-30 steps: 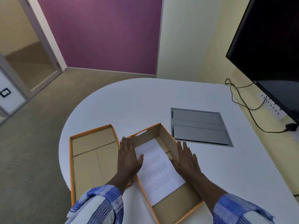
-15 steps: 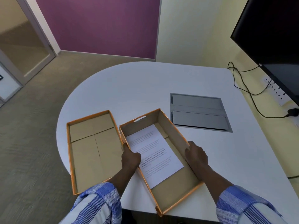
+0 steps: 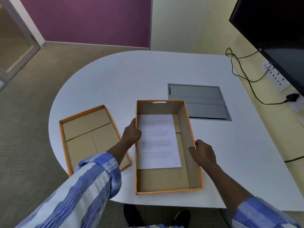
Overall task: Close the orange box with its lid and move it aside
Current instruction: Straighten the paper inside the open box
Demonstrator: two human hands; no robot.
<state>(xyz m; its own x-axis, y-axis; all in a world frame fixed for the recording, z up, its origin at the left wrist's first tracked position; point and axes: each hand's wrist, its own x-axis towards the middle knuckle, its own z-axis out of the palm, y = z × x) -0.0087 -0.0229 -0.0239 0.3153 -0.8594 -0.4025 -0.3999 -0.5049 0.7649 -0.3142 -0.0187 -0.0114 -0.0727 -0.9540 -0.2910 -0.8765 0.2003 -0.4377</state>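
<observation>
- Box (image 3: 166, 180), open, sits at frame centre on the counter (image 3: 115, 83), 1 sheet (image 3: 158, 140) inside.
- Left hand (image 3: 132, 134) and right hand (image 3: 203, 152) clasp its side walls.
- Lid (image 3: 88, 137) lies left, upturned.

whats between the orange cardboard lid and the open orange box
In the head view, the left hand and forearm, gripping the open orange box's left wall beside the orange cardboard lid.
</observation>
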